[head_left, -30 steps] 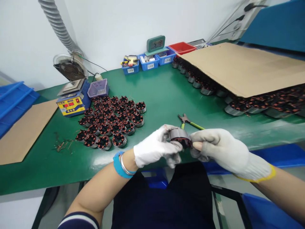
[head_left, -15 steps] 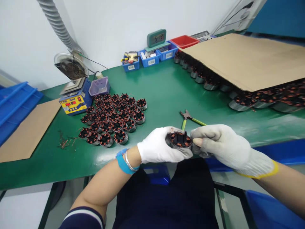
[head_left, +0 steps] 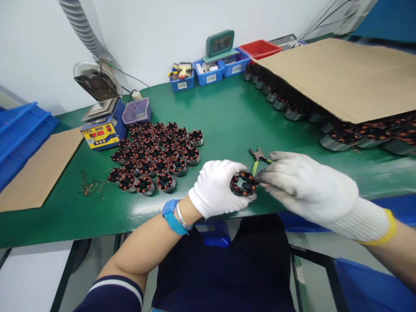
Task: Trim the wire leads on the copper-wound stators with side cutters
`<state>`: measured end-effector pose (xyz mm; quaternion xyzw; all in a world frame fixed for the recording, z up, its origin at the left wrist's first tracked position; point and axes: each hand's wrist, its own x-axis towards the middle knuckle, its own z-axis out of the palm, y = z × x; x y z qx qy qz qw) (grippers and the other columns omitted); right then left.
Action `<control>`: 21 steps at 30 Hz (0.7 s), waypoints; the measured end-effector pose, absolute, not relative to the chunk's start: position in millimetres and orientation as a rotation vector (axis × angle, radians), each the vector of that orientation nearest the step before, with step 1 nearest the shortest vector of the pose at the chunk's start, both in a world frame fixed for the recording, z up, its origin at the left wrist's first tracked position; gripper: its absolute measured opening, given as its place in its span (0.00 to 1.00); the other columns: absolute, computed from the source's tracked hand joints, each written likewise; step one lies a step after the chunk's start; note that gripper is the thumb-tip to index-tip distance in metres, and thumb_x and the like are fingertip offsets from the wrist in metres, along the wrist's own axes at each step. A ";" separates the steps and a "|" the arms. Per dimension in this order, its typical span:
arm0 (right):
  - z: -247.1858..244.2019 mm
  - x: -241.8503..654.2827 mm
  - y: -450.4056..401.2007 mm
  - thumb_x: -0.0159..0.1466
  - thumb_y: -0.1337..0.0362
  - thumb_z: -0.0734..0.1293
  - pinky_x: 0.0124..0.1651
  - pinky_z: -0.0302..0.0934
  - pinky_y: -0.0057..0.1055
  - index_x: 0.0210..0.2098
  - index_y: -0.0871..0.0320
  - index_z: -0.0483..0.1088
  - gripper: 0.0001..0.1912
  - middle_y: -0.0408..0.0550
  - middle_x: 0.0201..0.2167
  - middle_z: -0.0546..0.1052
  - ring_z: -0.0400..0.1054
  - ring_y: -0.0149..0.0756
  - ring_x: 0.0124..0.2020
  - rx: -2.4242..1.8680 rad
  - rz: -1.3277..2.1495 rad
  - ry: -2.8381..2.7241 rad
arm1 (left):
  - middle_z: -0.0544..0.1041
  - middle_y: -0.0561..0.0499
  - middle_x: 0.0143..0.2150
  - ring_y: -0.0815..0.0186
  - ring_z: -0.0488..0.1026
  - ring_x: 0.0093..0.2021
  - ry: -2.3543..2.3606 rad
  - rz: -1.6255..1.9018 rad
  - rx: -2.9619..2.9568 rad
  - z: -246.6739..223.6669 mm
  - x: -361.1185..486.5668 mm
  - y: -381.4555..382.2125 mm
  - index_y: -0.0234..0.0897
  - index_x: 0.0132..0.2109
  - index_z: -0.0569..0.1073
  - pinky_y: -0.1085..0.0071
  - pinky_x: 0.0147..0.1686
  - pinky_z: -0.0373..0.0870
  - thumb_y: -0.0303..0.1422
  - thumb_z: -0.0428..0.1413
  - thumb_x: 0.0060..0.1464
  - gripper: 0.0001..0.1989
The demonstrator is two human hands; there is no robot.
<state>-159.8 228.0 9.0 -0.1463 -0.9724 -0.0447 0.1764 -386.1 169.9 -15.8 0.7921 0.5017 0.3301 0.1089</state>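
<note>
My left hand point(head_left: 218, 189), in a white glove, is wrapped around a motor stator point(head_left: 243, 184) with copper windings and black insulation. The stator is tilted so its open centre faces me. On its right side, the fingertips of my gloved right hand point(head_left: 302, 184) are drawn together at the rim; whatever lies between them is too small to make out. Green-handled cutting pliers point(head_left: 258, 157) lie on the table just behind the stator, one handle partly covered by my right hand. To the left stands a group of several similar stators point(head_left: 166, 182).
A yellow-and-blue soldering device point(head_left: 101, 135) and a purple bin point(head_left: 138, 112) stand behind the stators. Wire scraps point(head_left: 89, 187) lie left. Blue bins point(head_left: 209, 77), a clock point(head_left: 220, 43) and a red bin point(head_left: 260, 48) line the wall. Cardboard point(head_left: 341, 78) covers more stators at right.
The stator has been tipped so its centre opening shows. My right hand has turned palm-down, its fingers now stretching along toward the rim. The view has shifted slightly.
</note>
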 end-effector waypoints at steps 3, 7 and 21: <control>2.3 -147.4 238.5 0.72 0.60 0.55 0.41 0.68 0.44 0.36 0.56 0.75 0.19 0.53 0.30 0.79 0.73 0.43 0.31 -0.878 0.060 -2.786 | 0.79 0.46 0.46 0.53 0.77 0.48 1.642 0.733 2.262 -10.4 -391.1 173.6 0.38 0.47 0.74 0.58 0.52 0.74 0.44 0.66 0.45 0.24; -13.8 -155.9 231.4 0.65 0.42 0.57 0.40 0.69 0.47 0.54 0.56 0.73 0.30 0.59 0.51 0.78 0.75 0.55 0.45 -1.588 -0.003 -2.476 | 0.77 0.43 0.49 0.50 0.76 0.51 1.877 0.400 2.134 -4.3 -396.6 177.6 0.37 0.46 0.73 0.57 0.52 0.75 0.46 0.67 0.43 0.26; -25.6 -158.6 219.6 0.50 0.50 0.71 0.44 0.70 0.62 0.73 0.39 0.50 0.53 0.56 0.76 0.49 0.71 0.71 0.53 -1.930 0.192 -2.602 | 0.79 0.50 0.43 0.55 0.74 0.47 1.876 0.357 2.114 -1.9 -393.2 175.7 0.41 0.42 0.75 0.60 0.48 0.73 0.34 0.54 0.59 0.07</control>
